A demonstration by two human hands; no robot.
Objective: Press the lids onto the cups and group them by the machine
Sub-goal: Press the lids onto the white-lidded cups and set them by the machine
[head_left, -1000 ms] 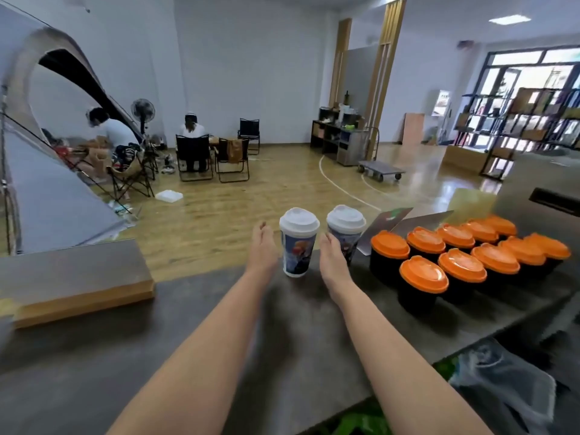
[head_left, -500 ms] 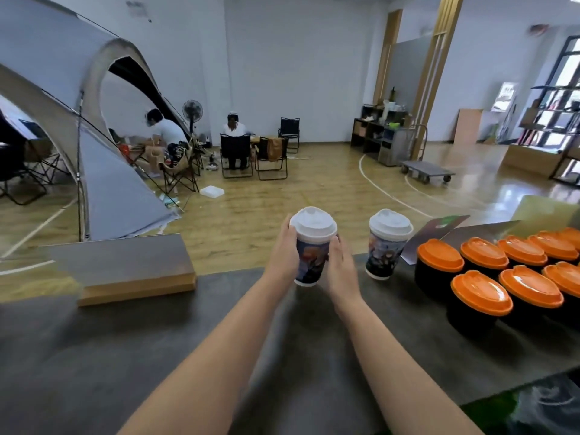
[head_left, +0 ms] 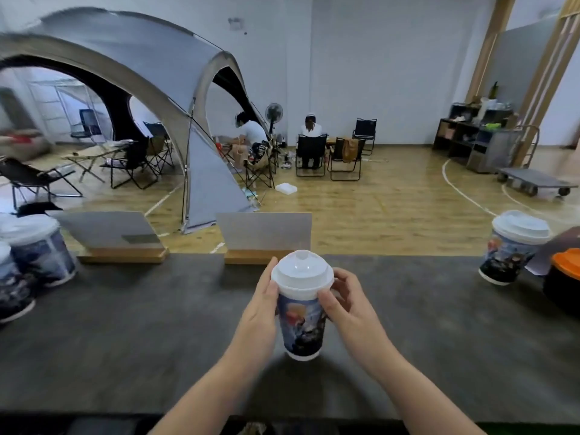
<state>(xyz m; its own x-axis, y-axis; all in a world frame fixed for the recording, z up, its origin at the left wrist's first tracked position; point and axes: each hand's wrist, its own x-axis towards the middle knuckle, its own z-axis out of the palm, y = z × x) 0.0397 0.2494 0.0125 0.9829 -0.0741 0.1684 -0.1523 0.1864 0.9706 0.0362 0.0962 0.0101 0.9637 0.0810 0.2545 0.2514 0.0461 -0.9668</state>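
Printed cup (head_left: 302,321) now lifted clear of dark counter (head_left: 125,324), brought nearer than half second ago; view swung left. Left hand (head_left: 260,312) wraps cup's left side; right hand (head_left: 343,304) pinches it just under white lid (head_left: 302,271). Second lidded cup (head_left: 511,249) well apart at right, beside orange-lidded pot (head_left: 565,277). More lidded cups (head_left: 34,246) at far left.

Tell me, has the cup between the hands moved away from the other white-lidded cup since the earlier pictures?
Yes. The held cup went left, away from the second cup standing by the orange lid. They stood side by side; now bare counter separates them.
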